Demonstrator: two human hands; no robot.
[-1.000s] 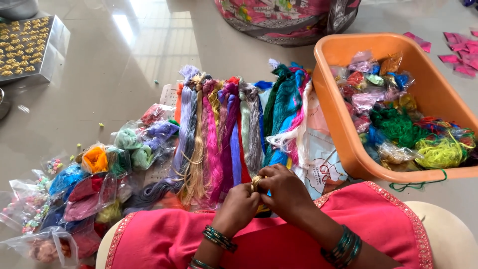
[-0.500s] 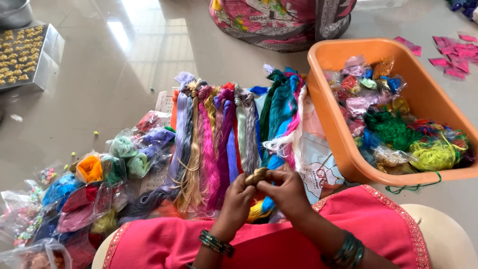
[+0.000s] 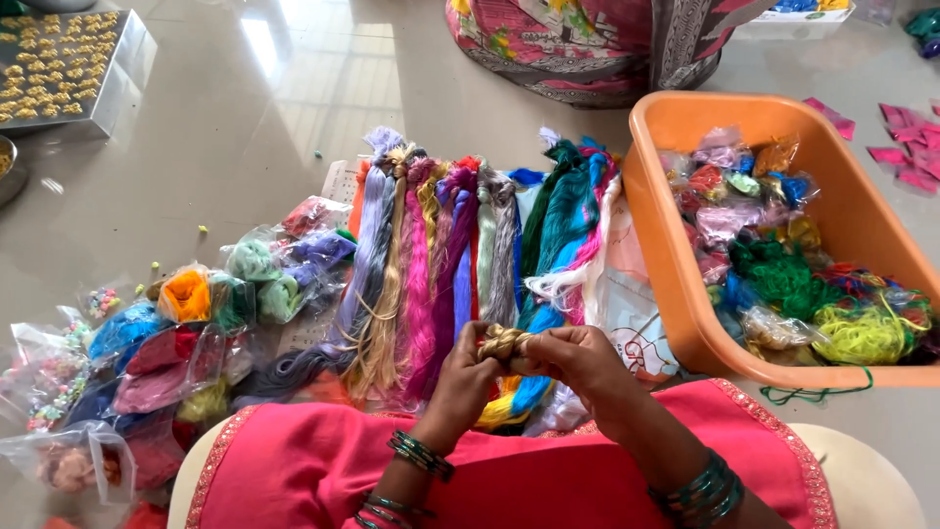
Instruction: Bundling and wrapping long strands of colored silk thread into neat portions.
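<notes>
My left hand and my right hand meet just above my pink-clad lap and both grip a small twisted bundle of beige-gold thread. Beyond the hands, several long skeins of silk thread in lilac, pink, purple, grey, teal and blue lie side by side on the floor. Green bangles sit on both wrists.
An orange plastic tub on the right holds bagged and loose thread. Clear bags of coloured thread lie at left. A metal tray of small gold pieces sits far left. Another person's patterned cloth is ahead; pink scraps lie far right.
My hands have stayed together on the beige bundle, working it slightly. The view has shifted a little, so the skeins and tub sit higher and nearer.
</notes>
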